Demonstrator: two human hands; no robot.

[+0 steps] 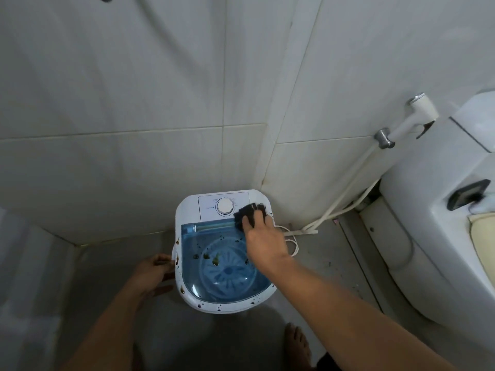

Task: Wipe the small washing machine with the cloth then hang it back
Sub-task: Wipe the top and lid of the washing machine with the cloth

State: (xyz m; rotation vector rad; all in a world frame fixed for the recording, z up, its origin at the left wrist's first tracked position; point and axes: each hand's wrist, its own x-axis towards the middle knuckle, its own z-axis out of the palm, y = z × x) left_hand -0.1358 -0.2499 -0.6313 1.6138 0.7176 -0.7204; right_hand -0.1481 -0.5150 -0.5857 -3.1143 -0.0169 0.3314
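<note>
The small white washing machine point(203, 303) stands on the floor in the tiled corner, with a clear blue lid point(227, 263) and a round white dial point(225, 206) at its back. Brown and dark spots dot the lid and the rim. My right hand point(263, 236) presses a dark cloth point(245, 211) flat on the back right of the top, right of the dial. My left hand point(154, 271) grips the machine's left side by its handle.
A white toilet point(442, 236) stands close on the right, with a bidet sprayer point(412, 119) and its hose on the wall beside it. A white cord point(292, 242) lies on the floor behind the machine. My bare foot point(297, 344) is at the bottom.
</note>
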